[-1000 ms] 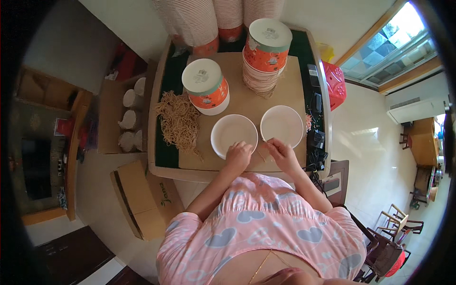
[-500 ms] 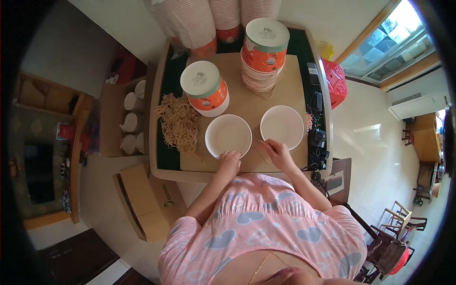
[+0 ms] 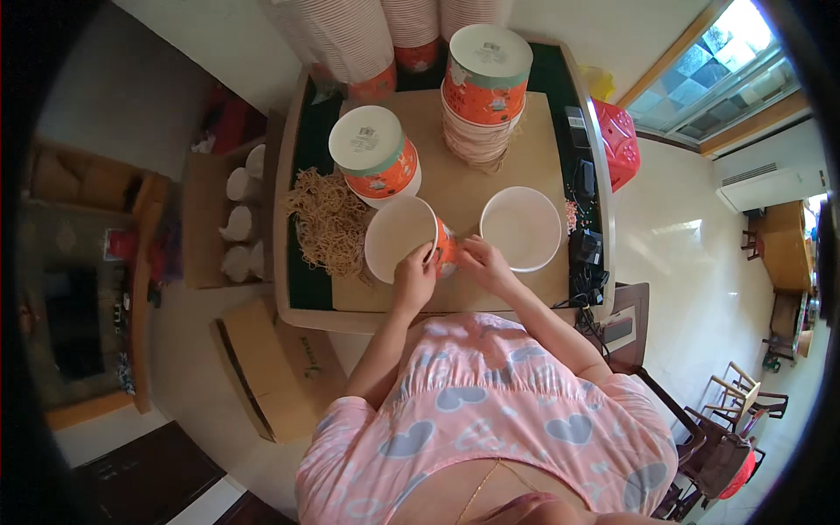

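My left hand (image 3: 415, 280) is closed on the near right rim of a white-lined paper tub (image 3: 391, 238). The tub leans to the left, so its orange printed outer wall shows on the right. Close to that wall is my right hand (image 3: 486, 264), its fingers pinched together; whatever they hold is too small to make out. Just beyond the right hand, a second open paper tub (image 3: 522, 226) stands upright on the cardboard sheet (image 3: 411, 299). A heap of tan twisted cords (image 3: 327, 223) lies to the left of the tilted tub.
Behind are upside-down orange tubs (image 3: 372, 153) and a taller stack (image 3: 486, 83) with cords around its lower part. Tall wrapped tub stacks (image 3: 341, 39) stand at the back. Black adapters and cables (image 3: 586, 254) line the table's right edge. A carton of white tubs (image 3: 210, 219) sits left.
The left tub has gone from upright to tilted left, turning its orange side toward my right hand. My right hand has moved left to that side. The view has shifted slightly.
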